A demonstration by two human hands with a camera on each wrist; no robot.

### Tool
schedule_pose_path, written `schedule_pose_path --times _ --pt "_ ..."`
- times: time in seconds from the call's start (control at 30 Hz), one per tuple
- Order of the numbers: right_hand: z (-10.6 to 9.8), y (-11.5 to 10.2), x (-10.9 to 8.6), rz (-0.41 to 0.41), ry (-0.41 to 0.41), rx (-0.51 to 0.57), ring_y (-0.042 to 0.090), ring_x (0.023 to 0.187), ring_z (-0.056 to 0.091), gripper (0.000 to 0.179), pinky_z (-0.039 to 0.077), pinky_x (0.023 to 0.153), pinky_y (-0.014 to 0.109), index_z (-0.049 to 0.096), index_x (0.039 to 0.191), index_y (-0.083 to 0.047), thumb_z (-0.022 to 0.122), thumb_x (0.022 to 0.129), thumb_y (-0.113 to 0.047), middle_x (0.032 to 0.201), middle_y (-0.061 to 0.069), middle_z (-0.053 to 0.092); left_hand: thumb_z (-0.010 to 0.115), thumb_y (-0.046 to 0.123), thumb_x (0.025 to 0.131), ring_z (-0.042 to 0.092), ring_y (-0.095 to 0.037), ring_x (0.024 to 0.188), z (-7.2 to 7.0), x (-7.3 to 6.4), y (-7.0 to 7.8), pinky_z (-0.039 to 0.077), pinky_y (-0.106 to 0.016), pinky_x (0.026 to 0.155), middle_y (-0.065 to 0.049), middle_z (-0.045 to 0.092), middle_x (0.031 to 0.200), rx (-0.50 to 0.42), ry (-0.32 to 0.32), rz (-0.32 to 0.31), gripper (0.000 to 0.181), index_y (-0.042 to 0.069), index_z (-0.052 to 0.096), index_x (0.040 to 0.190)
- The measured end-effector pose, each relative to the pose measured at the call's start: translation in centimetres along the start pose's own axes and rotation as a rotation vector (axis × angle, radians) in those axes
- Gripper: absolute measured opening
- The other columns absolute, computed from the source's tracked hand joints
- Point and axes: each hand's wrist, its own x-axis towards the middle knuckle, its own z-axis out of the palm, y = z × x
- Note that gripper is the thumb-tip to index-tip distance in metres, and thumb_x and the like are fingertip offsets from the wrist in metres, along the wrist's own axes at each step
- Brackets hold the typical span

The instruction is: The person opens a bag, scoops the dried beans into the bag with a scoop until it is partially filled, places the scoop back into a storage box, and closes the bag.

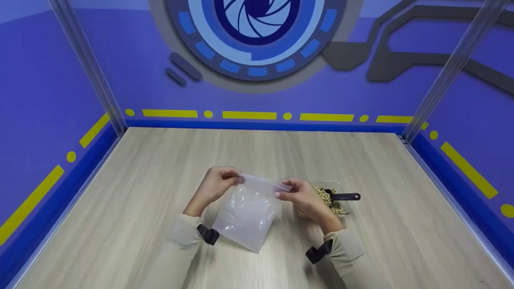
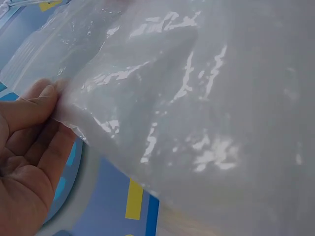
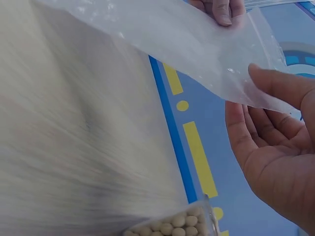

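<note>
A clear plastic zip bag (image 1: 249,214) hangs between both hands above the table, its zip strip along the top edge. The left hand (image 1: 219,184) pinches the bag's upper left corner between thumb and fingers. At the upper right corner, the right hand (image 1: 305,198) holds the edge, thumb on the near face and fingers behind. In the left wrist view the bag (image 2: 197,108) looks flat, with shiny creases and nothing visible inside. Behind the right hand stands a clear container of pale round beans (image 1: 323,194), partly hidden by that hand and wrist.
A black-handled scoop (image 1: 346,196) lies in the beans, its handle jutting right over the container's rim. The wooden table (image 1: 160,160) is bounded by blue panels (image 1: 257,100) at the back and sides. Dark wrist cameras (image 1: 208,234) are strapped to both wrists.
</note>
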Motion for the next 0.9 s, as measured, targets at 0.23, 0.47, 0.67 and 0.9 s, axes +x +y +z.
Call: schedule_pose_path --times 0.23,0.47,0.67,0.9 --pt "-0.8 -0.6 -0.4 -0.027 -0.092 -0.021 0.013 0.097 0.064 0.044 0.051 0.089 0.026 0.064 0.118 0.000 0.075 0.083 -0.024 0.109 0.006 0.068 0.070 0.005 0.085 0.068 -0.018 0.084 -0.1 0.1 0.8 0.055 -0.023 0.073 -0.010 0.073 0.091 0.092 -0.030 0.051 0.007 0.003 0.075 0.089" --pt "-1.2 -1.1 -0.4 -0.038 -0.118 -0.017 0.014 0.105 0.062 0.044 0.048 0.095 0.030 0.065 0.120 -0.003 0.066 0.090 -0.034 0.118 0.008 0.067 0.069 0.002 0.085 0.069 -0.019 0.085 -0.1 0.3 1.2 0.057 -0.026 0.074 -0.009 0.074 0.091 0.122 -0.065 0.055 0.009 0.004 0.075 0.090" --pt "-1.5 -1.3 -0.4 -0.009 -0.117 -0.045 0.015 0.107 0.062 0.044 0.049 0.097 0.033 0.068 0.118 -0.010 0.064 0.089 -0.042 0.119 0.005 0.067 0.068 0.002 0.085 0.069 -0.019 0.085 -0.1 0.3 1.4 0.057 -0.027 0.075 -0.009 0.074 0.093 0.139 -0.098 0.069 0.010 0.005 0.076 0.092" --pt "-1.5 -1.6 -0.4 -0.004 -0.148 -0.054 0.013 0.105 0.061 0.041 0.048 0.091 0.029 0.070 0.117 -0.011 0.064 0.090 -0.041 0.117 0.002 0.068 0.067 0.001 0.086 0.069 -0.018 0.084 -0.1 0.5 1.6 0.057 -0.026 0.075 -0.009 0.074 0.092 0.146 -0.114 0.081 0.011 0.004 0.076 0.092"
